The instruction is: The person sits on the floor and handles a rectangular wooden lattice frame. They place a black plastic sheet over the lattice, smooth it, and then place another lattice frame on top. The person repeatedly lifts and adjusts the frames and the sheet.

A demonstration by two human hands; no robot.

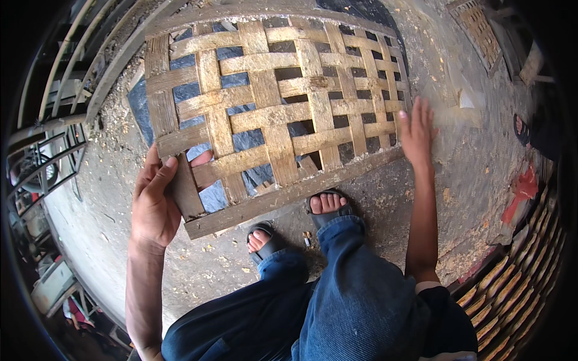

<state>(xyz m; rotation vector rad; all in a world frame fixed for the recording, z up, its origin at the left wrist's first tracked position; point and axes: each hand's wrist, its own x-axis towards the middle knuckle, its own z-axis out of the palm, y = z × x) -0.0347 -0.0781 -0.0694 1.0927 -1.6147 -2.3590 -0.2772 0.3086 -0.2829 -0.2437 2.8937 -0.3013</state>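
A woven lattice panel [263,96] of flat wooden strips in a wooden frame spans the middle of the head view, tilted, with gaps between the strips. My left hand [158,195] grips its near left corner, thumb on top. Part of a finger shows through a gap there; the other fingers are partly behind the strip. Beside the panel's right edge is my right hand [416,133], open with fingers stretched out. Whether it touches the edge I cannot tell. Through the gaps a dark blue-grey sheet [137,108] shows beneath the panel.
My sandalled feet [328,204] stand just below the panel on a concrete floor [385,210] strewn with chips. Slatted wooden pieces [512,289] lie at the lower right. A similar lattice panel [478,33] is at the far right, a red scrap [522,191] below it. Racks [54,156] line the left.
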